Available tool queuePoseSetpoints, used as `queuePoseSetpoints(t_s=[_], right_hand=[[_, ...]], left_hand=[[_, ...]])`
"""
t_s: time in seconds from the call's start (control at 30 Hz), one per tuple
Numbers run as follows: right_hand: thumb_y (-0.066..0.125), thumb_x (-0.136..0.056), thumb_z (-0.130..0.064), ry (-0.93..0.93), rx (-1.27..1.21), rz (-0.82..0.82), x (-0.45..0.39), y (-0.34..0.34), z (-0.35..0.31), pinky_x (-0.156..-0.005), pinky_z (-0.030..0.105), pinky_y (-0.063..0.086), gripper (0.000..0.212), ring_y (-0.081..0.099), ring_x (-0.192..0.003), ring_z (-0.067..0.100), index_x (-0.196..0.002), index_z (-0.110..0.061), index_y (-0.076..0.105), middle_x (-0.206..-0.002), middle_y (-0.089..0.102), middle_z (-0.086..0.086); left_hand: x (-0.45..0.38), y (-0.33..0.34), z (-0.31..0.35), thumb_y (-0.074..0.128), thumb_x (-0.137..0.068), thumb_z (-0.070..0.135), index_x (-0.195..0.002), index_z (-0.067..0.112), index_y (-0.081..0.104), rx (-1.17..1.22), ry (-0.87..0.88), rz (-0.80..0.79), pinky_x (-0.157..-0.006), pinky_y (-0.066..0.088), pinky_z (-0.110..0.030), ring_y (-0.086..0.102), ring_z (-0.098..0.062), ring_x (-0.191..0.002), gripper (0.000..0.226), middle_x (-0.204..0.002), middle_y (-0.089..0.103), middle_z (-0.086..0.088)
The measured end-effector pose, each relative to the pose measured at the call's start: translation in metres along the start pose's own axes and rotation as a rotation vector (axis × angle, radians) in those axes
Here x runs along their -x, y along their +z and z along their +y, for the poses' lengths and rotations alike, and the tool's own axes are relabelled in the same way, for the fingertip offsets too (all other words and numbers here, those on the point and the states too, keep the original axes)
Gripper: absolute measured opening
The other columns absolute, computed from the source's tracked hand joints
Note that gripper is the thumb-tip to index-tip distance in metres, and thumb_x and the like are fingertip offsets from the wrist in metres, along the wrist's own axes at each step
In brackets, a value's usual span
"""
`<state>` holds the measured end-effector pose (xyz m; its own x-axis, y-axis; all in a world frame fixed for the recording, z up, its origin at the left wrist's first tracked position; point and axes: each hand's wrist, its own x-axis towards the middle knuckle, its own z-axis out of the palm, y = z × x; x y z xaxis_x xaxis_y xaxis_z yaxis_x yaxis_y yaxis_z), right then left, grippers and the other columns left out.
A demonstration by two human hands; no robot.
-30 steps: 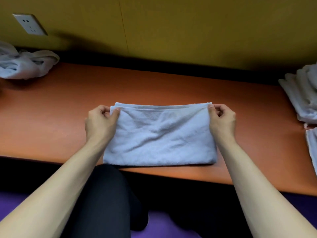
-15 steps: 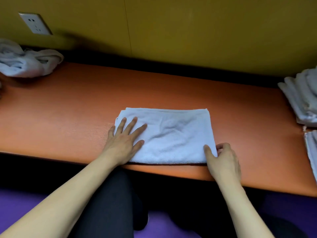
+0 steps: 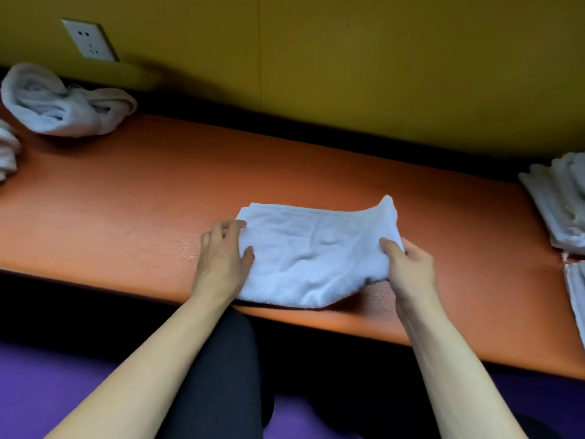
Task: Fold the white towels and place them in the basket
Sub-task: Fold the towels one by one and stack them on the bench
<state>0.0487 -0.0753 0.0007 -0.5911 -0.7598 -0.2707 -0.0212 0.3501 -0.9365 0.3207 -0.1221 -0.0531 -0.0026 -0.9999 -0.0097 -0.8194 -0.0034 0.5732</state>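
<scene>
Yellow wall [image 3: 380, 58] filled the upper half of the frame, with a dark gap running along its foot. Below it an orange table [image 3: 126, 201] stretched from the left edge to the right edge, its near rim slanting down toward the lower right. Purple floor [image 3: 47, 381] showed along the bottom, and a dark-clothed knee [image 3: 221, 359] rose at lower centre between two bare forearms.

At the middle of the frame a folded white towel [image 3: 310, 248] lay on the table near its front rim. Its right end was lifted off the surface, with one corner standing up at the far right side, while its left end lay flat. The left hand [image 3: 221, 258] rested at the towel's left edge, thumb on top of the cloth and fingers curled round the edge, gripping it. The right hand [image 3: 408, 264] grasped the towel's right end, thumb pressed on top and fingers tucked beneath the raised cloth.

A crumpled white towel [image 3: 63, 103] sat in the upper left of the frame, on the table close to the wall. Part of another white cloth [image 3: 6, 153] showed at the far left edge. At the right edge lay a stack of folded towels [image 3: 560, 204], with one more white piece [image 3: 576, 299] just below it, cut off by the frame. A white wall socket [image 3: 90, 39] was set in the wall at the upper left.
</scene>
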Motion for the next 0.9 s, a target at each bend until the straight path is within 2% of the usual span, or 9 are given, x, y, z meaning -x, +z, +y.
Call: queuePoseSetpoints(t_s=[0.1, 0.2, 0.27, 0.37, 0.47, 0.53, 0.63, 0.73, 0.9], right_hand=[[0.057, -0.096, -0.011, -0.255, 0.109, -0.073, 0.028, 0.039, -0.021, -0.055, 0.026, 0.034, 0.018, 0.040, -0.058, 0.006, -0.082, -0.002, 0.064, -0.067, 0.048, -0.005], [0.056, -0.098, -0.017, -0.341, 0.195, -0.165, 0.055, 0.084, -0.031, -0.051, 0.018, 0.045, 0.018, 0.045, -0.048, 0.002, -0.084, -0.017, 0.066, -0.053, 0.046, -0.014], [0.053, -0.097, -0.029, -0.361, 0.279, -0.260, 0.070, 0.112, -0.022, -0.064, 0.034, 0.057, 0.020, 0.060, -0.062, 0.012, -0.106, -0.025, 0.070, -0.064, 0.058, -0.017], [0.046, -0.095, -0.045, -0.334, 0.566, -0.536, 0.082, 0.136, -0.002, -0.094, 0.038, 0.050, 0.049, 0.063, -0.108, 0.022, -0.139, -0.026, 0.056, -0.112, 0.069, -0.002], [0.051, -0.100, -0.045, -0.290, 0.673, -0.747, 0.089, 0.138, 0.009, -0.099, 0.034, 0.046, 0.051, 0.059, -0.107, 0.015, -0.146, -0.024, 0.051, -0.111, 0.064, -0.003], [0.055, -0.099, -0.035, -0.353, 0.549, -0.637, 0.085, 0.129, 0.007, -0.092, 0.030, 0.049, 0.030, 0.062, -0.096, 0.010, -0.124, -0.025, 0.068, -0.103, 0.067, -0.006], [0.060, -0.094, -0.025, -0.308, 0.401, -0.301, 0.066, 0.106, 0.001, -0.072, 0.026, 0.048, 0.012, 0.061, -0.073, 0.004, -0.099, -0.026, 0.071, -0.080, 0.068, -0.009], [0.058, -0.093, -0.026, -0.221, 0.434, -0.062, 0.039, 0.081, 0.009, -0.077, 0.033, 0.048, 0.010, 0.062, -0.087, 0.020, -0.101, -0.025, 0.063, -0.086, 0.066, -0.004], [0.057, -0.097, -0.036, -0.033, 0.448, -0.184, 0.024, 0.070, 0.026, -0.080, 0.030, 0.043, 0.027, 0.061, -0.097, 0.021, -0.118, -0.020, 0.056, -0.101, 0.065, -0.005]], left_hand=[[-0.001, -0.007, -0.012, 0.066, -0.089, 0.026, -0.127, 0.017, 0.054, 0.050, -0.161, 0.051, -0.094, 0.041, -0.043, 0.049, -0.036, -0.111, 0.041, -0.118, 0.058, -0.009], [-0.003, -0.008, -0.016, 0.066, -0.090, 0.028, -0.122, 0.018, 0.055, 0.102, -0.204, 0.060, -0.091, 0.042, -0.041, 0.053, -0.033, -0.109, 0.035, -0.113, 0.061, -0.007], [-0.003, -0.009, -0.018, 0.063, -0.092, 0.026, -0.118, 0.017, 0.057, 0.134, -0.196, 0.087, -0.089, 0.045, -0.041, 0.056, -0.033, -0.106, 0.029, -0.110, 0.063, -0.006], [-0.004, -0.012, -0.018, 0.052, -0.097, 0.021, -0.115, 0.014, 0.060, 0.209, -0.238, 0.140, -0.086, 0.046, -0.039, 0.060, -0.035, -0.104, 0.021, -0.109, 0.068, -0.009], [-0.004, -0.016, -0.016, 0.043, -0.102, 0.022, -0.110, 0.011, 0.062, 0.241, -0.276, 0.146, -0.084, 0.040, -0.037, 0.059, -0.035, -0.106, 0.023, -0.109, 0.069, -0.013], [-0.002, -0.019, -0.011, 0.039, -0.104, 0.026, -0.105, 0.010, 0.062, 0.232, -0.280, 0.131, -0.081, 0.037, -0.038, 0.057, -0.037, -0.104, 0.028, -0.108, 0.068, -0.016], [0.000, -0.021, -0.004, 0.039, -0.102, 0.037, -0.107, 0.011, 0.062, 0.194, -0.364, 0.066, -0.083, 0.037, -0.039, 0.055, -0.037, -0.107, 0.035, -0.111, 0.066, -0.015], [0.004, -0.018, 0.006, 0.046, -0.095, 0.057, -0.117, 0.013, 0.058, 0.099, -0.404, -0.077, -0.094, 0.041, -0.041, 0.053, -0.037, -0.115, 0.050, -0.120, 0.061, -0.011], [0.001, -0.012, 0.020, 0.063, -0.085, 0.058, -0.126, 0.009, 0.041, 0.184, -0.544, -0.239, -0.083, 0.049, -0.039, 0.061, -0.036, -0.109, 0.067, -0.118, 0.062, -0.010]])
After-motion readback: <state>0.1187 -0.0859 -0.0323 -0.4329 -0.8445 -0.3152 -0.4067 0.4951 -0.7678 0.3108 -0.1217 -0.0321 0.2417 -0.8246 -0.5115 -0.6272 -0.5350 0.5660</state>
